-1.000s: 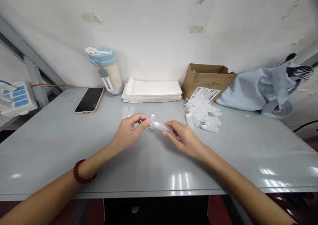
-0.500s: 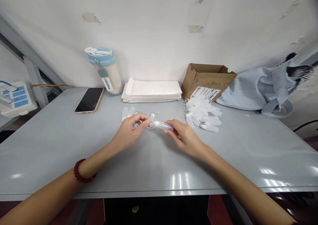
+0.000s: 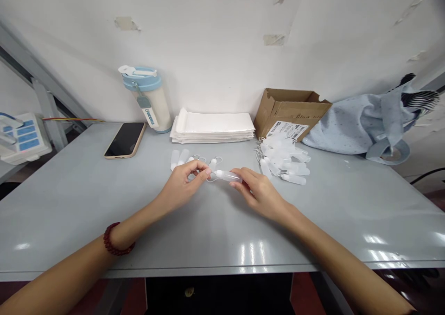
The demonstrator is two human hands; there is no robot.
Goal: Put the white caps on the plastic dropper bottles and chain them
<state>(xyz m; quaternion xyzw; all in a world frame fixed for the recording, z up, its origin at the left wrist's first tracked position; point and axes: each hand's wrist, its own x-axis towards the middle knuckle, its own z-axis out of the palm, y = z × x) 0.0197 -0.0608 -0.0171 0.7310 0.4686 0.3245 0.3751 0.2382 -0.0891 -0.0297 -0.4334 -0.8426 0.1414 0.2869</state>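
A small translucent plastic bottle (image 3: pixel 227 176) with a thin white cord loop lies level above the table between my hands. My right hand (image 3: pixel 259 189) is closed, thumb and fingers pinching the bottle's right end. At the other end, my left hand (image 3: pixel 186 180) pinches the thin loop by the bottle's white neck; its fingertips partly hide the loop. Several similar bottles (image 3: pixel 179 157) lie just behind my left hand, partly covered by it. To the right of my right hand is a heap of more such bottles (image 3: pixel 283 159) with their loops.
Behind my hands, a stack of white envelopes (image 3: pixel 215 125) lies against the wall. A brown cardboard box (image 3: pixel 295 111) and a light blue cloth bag (image 3: pixel 351 125) stand at right. A tumbler (image 3: pixel 149 101) and a phone (image 3: pixel 125 141) are at left on the grey table (image 3: pixel 208 241).
Almost nothing differs. Both hands keep their places on the bottle and its loop, with only a very slight turn of the bottle.
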